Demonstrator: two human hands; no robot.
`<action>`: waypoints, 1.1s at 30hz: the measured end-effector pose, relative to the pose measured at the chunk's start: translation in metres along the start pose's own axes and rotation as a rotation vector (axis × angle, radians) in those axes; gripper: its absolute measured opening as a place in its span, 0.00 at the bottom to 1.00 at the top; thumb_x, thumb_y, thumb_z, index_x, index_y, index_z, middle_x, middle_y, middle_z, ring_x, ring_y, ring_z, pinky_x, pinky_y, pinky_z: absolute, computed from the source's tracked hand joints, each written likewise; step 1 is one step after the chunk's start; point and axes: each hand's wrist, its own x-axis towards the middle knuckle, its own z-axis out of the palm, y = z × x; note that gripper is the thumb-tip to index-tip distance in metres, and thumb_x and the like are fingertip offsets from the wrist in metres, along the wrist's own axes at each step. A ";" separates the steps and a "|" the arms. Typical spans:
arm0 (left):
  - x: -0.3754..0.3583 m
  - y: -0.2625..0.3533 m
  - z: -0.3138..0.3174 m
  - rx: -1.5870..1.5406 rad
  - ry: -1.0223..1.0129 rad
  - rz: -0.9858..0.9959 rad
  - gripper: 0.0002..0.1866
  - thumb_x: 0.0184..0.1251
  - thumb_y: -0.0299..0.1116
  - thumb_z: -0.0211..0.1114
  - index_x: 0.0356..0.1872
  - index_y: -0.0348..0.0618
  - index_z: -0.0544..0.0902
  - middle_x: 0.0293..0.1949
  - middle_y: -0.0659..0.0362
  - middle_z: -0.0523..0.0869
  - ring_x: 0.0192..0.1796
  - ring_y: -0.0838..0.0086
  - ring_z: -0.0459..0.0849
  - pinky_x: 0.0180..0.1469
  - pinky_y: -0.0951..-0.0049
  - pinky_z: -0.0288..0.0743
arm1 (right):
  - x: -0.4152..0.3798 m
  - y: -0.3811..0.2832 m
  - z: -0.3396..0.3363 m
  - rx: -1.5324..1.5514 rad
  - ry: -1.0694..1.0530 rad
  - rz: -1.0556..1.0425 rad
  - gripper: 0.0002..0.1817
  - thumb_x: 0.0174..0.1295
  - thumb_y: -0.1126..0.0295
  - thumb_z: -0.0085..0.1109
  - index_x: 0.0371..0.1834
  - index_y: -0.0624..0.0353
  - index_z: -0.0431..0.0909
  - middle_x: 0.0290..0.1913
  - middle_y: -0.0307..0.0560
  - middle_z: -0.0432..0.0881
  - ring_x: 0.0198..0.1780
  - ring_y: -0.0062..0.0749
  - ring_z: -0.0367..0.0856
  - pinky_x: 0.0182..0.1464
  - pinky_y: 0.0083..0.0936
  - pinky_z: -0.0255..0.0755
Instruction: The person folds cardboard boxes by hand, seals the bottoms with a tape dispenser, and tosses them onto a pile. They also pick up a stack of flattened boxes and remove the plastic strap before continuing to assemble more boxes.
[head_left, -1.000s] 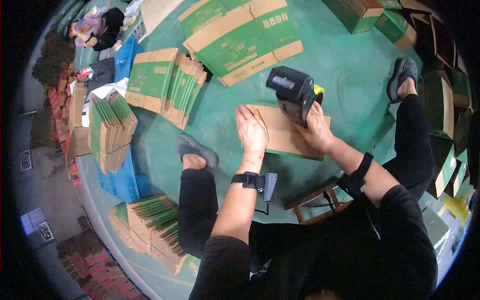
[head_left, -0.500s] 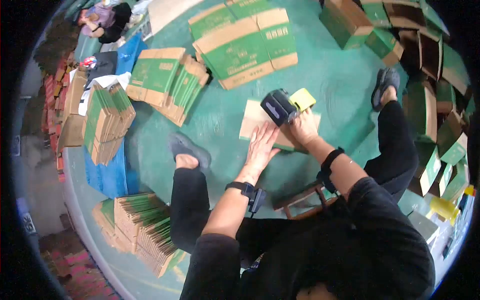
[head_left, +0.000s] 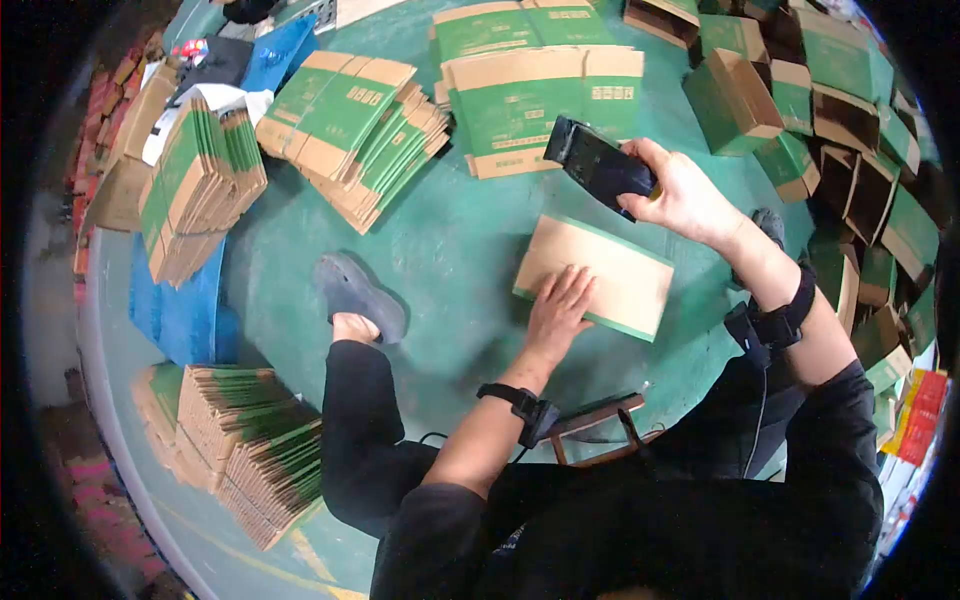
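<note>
On the green floor between my feet lies a cardboard box (head_left: 600, 272), brown on top with green edges. My left hand (head_left: 562, 308) rests on its near left part, fingers spread, palm down. Above and to the right of the box, my right hand (head_left: 685, 195) is wrapped round a black tape dispenser (head_left: 600, 168), raised clear of the cardboard. The dispenser's wide end points to the upper left, towards a stack of flat green and brown cartons (head_left: 545, 105).
Bundles of folded cartons (head_left: 340, 115) stand at the upper left, with more (head_left: 250, 440) at the lower left. Opened boxes (head_left: 735, 105) are heaped along the right. A wooden stool (head_left: 600, 425) is near my legs, and a blue sheet (head_left: 180, 310) lies left.
My right hand has lifted the tape dispenser up and right, off the box. The box is now turned at a different angle, and my left hand has shifted right with it.
</note>
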 end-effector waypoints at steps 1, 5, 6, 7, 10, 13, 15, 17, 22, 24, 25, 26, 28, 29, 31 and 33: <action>0.000 0.000 -0.001 -0.009 0.003 -0.017 0.41 0.35 0.37 0.72 0.58 0.45 0.66 0.61 0.60 0.66 0.65 0.68 0.61 0.65 0.63 0.53 | 0.011 -0.009 0.004 -0.003 -0.019 -0.003 0.25 0.44 0.70 0.63 0.47 0.65 0.67 0.29 0.55 0.78 0.30 0.42 0.79 0.33 0.28 0.71; 0.000 -0.003 -0.003 -0.105 -0.010 -0.028 0.41 0.37 0.39 0.71 0.59 0.44 0.66 0.61 0.59 0.66 0.65 0.68 0.60 0.65 0.64 0.51 | 0.065 -0.038 0.049 0.223 -0.101 0.107 0.28 0.42 0.67 0.67 0.48 0.63 0.68 0.33 0.49 0.79 0.34 0.26 0.77 0.35 0.24 0.70; 0.000 -0.003 -0.005 -0.124 -0.020 -0.033 0.40 0.37 0.38 0.71 0.59 0.44 0.67 0.61 0.59 0.66 0.65 0.68 0.60 0.66 0.64 0.51 | 0.083 -0.049 0.057 0.190 -0.201 0.124 0.38 0.40 0.56 0.67 0.55 0.62 0.65 0.35 0.56 0.80 0.35 0.39 0.80 0.40 0.29 0.73; 0.001 -0.004 -0.007 -0.145 -0.029 -0.038 0.40 0.37 0.37 0.71 0.58 0.43 0.67 0.61 0.59 0.66 0.65 0.67 0.60 0.66 0.64 0.51 | 0.099 -0.059 0.072 0.014 -0.190 0.126 0.35 0.40 0.54 0.66 0.53 0.55 0.68 0.38 0.57 0.80 0.41 0.42 0.79 0.45 0.32 0.72; -0.002 -0.004 -0.006 -0.212 -0.025 -0.048 0.34 0.40 0.32 0.67 0.56 0.42 0.69 0.61 0.57 0.66 0.66 0.66 0.59 0.66 0.61 0.50 | 0.136 -0.071 0.124 -0.094 -0.410 0.112 0.25 0.42 0.50 0.61 0.42 0.52 0.79 0.42 0.51 0.80 0.43 0.40 0.78 0.47 0.31 0.72; -0.002 -0.005 0.001 -0.374 0.046 -0.095 0.15 0.40 0.28 0.63 0.35 0.40 0.81 0.50 0.54 0.77 0.63 0.65 0.65 0.66 0.59 0.51 | 0.164 -0.073 0.178 -0.146 -0.557 0.277 0.22 0.44 0.53 0.58 0.42 0.49 0.80 0.44 0.49 0.79 0.44 0.42 0.79 0.45 0.33 0.73; -0.003 -0.005 0.008 -0.349 0.137 -0.092 0.16 0.39 0.28 0.64 0.36 0.40 0.81 0.44 0.55 0.80 0.61 0.66 0.67 0.66 0.59 0.51 | 0.163 -0.069 0.199 -0.449 -0.594 0.413 0.20 0.44 0.55 0.56 0.38 0.54 0.81 0.40 0.50 0.81 0.39 0.40 0.80 0.44 0.35 0.73; -0.002 -0.005 0.002 -0.432 0.017 -0.088 0.26 0.39 0.27 0.66 0.46 0.40 0.77 0.51 0.56 0.77 0.61 0.66 0.66 0.66 0.61 0.51 | 0.162 -0.065 0.191 -0.454 -0.632 0.390 0.19 0.45 0.57 0.55 0.38 0.55 0.81 0.38 0.50 0.82 0.38 0.40 0.81 0.42 0.37 0.73; -0.002 -0.005 -0.005 -0.258 0.044 -0.025 0.35 0.35 0.31 0.70 0.53 0.41 0.72 0.59 0.58 0.70 0.64 0.65 0.63 0.64 0.63 0.54 | 0.104 -0.034 0.081 0.127 -0.735 0.415 0.21 0.53 0.55 0.55 0.44 0.59 0.78 0.36 0.43 0.82 0.33 0.28 0.79 0.35 0.28 0.74; -0.002 -0.007 0.000 -0.244 0.123 0.012 0.35 0.32 0.33 0.71 0.51 0.41 0.74 0.56 0.59 0.72 0.61 0.66 0.66 0.61 0.63 0.59 | 0.019 -0.014 0.038 0.246 -0.472 0.213 0.20 0.55 0.63 0.58 0.50 0.61 0.75 0.42 0.43 0.80 0.43 0.26 0.78 0.47 0.24 0.71; -0.004 -0.010 0.008 -0.219 0.142 0.058 0.33 0.30 0.34 0.71 0.48 0.40 0.75 0.54 0.57 0.73 0.57 0.66 0.70 0.57 0.61 0.62 | -0.028 0.005 0.027 0.207 -0.402 0.164 0.21 0.54 0.61 0.59 0.50 0.58 0.75 0.45 0.45 0.80 0.48 0.25 0.76 0.52 0.25 0.68; -0.004 -0.010 0.008 -0.176 0.168 0.090 0.33 0.31 0.35 0.71 0.48 0.40 0.75 0.51 0.57 0.74 0.56 0.65 0.70 0.57 0.60 0.62 | -0.074 0.021 0.018 0.201 -0.351 0.202 0.21 0.53 0.63 0.60 0.50 0.58 0.74 0.46 0.46 0.80 0.50 0.27 0.76 0.54 0.25 0.68; -0.005 -0.009 0.003 -0.171 0.185 0.120 0.29 0.31 0.37 0.71 0.43 0.41 0.76 0.44 0.55 0.73 0.50 0.60 0.70 0.54 0.58 0.65 | -0.151 0.055 0.002 0.251 -0.367 0.406 0.19 0.51 0.68 0.60 0.49 0.56 0.75 0.39 0.43 0.81 0.39 0.24 0.80 0.47 0.22 0.72; -0.010 -0.010 0.008 -0.151 0.211 0.131 0.30 0.30 0.37 0.72 0.42 0.42 0.75 0.41 0.53 0.71 0.48 0.56 0.69 0.52 0.55 0.65 | -0.173 0.061 -0.004 0.274 -0.366 0.499 0.18 0.51 0.70 0.60 0.48 0.55 0.75 0.32 0.41 0.81 0.32 0.20 0.79 0.40 0.19 0.73; -0.011 -0.009 0.009 -0.183 0.221 0.157 0.28 0.37 0.40 0.72 0.44 0.43 0.75 0.42 0.53 0.70 0.47 0.54 0.69 0.51 0.53 0.65 | -0.188 0.068 -0.004 0.273 -0.348 0.448 0.19 0.51 0.70 0.61 0.48 0.53 0.75 0.27 0.41 0.80 0.29 0.19 0.78 0.35 0.19 0.73; 0.020 0.006 -0.021 -0.001 0.245 0.026 0.27 0.49 0.46 0.65 0.47 0.40 0.72 0.45 0.51 0.70 0.50 0.54 0.68 0.49 0.50 0.65 | -0.193 0.078 0.007 0.393 -0.262 0.394 0.19 0.50 0.70 0.61 0.48 0.53 0.75 0.24 0.40 0.79 0.26 0.19 0.78 0.33 0.19 0.73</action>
